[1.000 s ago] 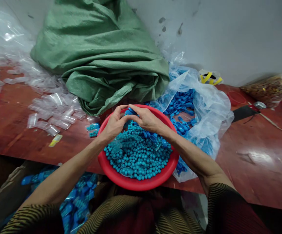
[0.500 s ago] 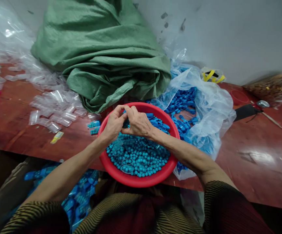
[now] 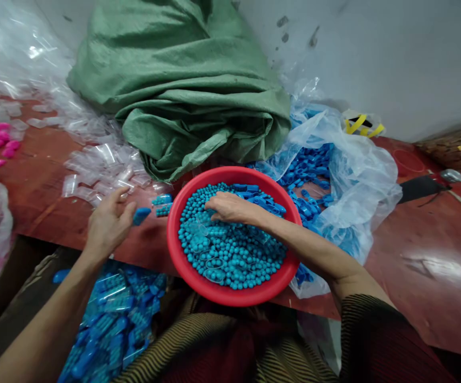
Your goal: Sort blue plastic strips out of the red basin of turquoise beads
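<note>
1. Just off the left hand's [image 3: 108, 223] thumb tip, toward the red basin [image 3: 234, 298]: a blue piece [image 3: 141, 215], long axis running roughly side to side with a slight slant.
2. With left thumb and fingers parted above the worktop [image 3: 50, 213]; cannot tell whether pinching that piece or letting it go.
3. Inside the basin, right hand [image 3: 232, 207] with fingers curled, tips leftward among turquoise beads [image 3: 230, 266]; cannot tell if grasping any.
4. Between left hand and basin, near the rim: small bead-filled packs [image 3: 162, 205], nearer the left hand than the right.
5. Beyond the left fingers: clear cases [image 3: 102, 165].
</note>
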Motion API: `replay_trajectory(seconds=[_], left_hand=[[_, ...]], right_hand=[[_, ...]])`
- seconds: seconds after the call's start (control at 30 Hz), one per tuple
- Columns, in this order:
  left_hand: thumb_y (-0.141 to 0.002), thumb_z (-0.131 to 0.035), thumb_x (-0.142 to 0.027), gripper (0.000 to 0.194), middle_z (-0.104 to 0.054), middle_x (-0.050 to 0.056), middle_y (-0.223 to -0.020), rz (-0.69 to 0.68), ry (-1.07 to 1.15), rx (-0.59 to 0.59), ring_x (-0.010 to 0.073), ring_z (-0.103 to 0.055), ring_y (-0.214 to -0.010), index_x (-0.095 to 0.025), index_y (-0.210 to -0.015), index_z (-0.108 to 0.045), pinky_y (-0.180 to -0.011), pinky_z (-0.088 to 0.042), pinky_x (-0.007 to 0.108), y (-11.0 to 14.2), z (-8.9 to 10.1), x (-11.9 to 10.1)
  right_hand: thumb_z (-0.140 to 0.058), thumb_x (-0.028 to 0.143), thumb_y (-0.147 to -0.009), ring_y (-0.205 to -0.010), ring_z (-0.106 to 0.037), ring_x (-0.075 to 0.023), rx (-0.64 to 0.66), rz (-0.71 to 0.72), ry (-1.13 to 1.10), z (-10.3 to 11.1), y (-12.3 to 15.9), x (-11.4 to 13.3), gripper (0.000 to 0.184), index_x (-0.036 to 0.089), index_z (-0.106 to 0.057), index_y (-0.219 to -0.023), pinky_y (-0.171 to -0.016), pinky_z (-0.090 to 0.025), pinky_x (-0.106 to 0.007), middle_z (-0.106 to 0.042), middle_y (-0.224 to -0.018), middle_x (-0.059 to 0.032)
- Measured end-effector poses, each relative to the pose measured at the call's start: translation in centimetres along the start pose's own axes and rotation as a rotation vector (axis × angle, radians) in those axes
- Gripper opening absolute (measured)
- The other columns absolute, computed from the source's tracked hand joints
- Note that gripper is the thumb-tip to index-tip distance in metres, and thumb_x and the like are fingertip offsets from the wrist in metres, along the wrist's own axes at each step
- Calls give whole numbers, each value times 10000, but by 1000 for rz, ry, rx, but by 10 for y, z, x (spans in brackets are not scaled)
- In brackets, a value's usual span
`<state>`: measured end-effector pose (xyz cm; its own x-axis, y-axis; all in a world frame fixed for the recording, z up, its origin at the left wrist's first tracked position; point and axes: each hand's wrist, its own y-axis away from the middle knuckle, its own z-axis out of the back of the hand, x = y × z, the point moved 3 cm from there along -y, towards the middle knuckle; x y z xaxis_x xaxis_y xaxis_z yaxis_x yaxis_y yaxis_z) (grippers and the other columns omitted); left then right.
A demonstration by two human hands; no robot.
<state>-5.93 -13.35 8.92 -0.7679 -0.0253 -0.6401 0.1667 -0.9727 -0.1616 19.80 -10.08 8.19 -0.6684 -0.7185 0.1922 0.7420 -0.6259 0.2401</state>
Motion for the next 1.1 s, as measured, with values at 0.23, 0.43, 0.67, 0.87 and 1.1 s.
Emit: replay_trajectory(seconds=[0.23, 0.43, 0.67, 0.87, 1.1], left_hand=[[-849, -458, -325, 327, -658, 66, -1010, -310, 31, 115, 192, -595, -889, -155, -1080, -614, -788, -464, 309, 3, -36, -46], [-837, -432, -356, 367, -641, 21, -751, -294, 188, 375, 152, -581, -683, -132, -1051, -629, -632, -441, 256, -10, -69, -66], [-814, -494, -252, 272, -683, 68, -969, -507, -389, 552, 220, -629, -905, -183, -1051, -608, -752, -453, 292, -10, -85, -86], [-847, -474, -272, 283, -670, 91, -1089, -516, -529, 530, 249, -631, -989, -191, -1097, -578, -771, -465, 313, -12, -82, -97], [-871, -450, -289, 262, -702, 60, -985, -521, -409, 662, 221, -641, -922, -221, -1040, -637, -786, -459, 309, 9, -70, -83]], right_hand=[[-664, 288, -790, -971, -588, -220, 111, -43, -14, -9, -12, 3, 228, 137, -651, -960, -713, -396, -250, -670, -990, -95], [-641, 218, -789, -875, -590, -169, 88, -45, -160, -15, -13, -15, 229, 166, -658, -1011, -663, -357, -219, -680, -912, -41], [-609, 194, -789, -866, -596, -174, 211, -62, -124, 0, -15, -11, 322, 158, -650, -1106, -650, -359, -221, -688, -958, -63], [-600, 162, -765, -827, -588, -156, 204, -54, -143, 2, -14, -10, 282, 159, -660, -1040, -637, -358, -206, -680, -952, -47], [-632, 137, -750, -744, -542, -127, 86, -60, -366, -2, -14, -24, 494, 147, -540, -1236, -653, -365, -208, -648, -900, -21]])
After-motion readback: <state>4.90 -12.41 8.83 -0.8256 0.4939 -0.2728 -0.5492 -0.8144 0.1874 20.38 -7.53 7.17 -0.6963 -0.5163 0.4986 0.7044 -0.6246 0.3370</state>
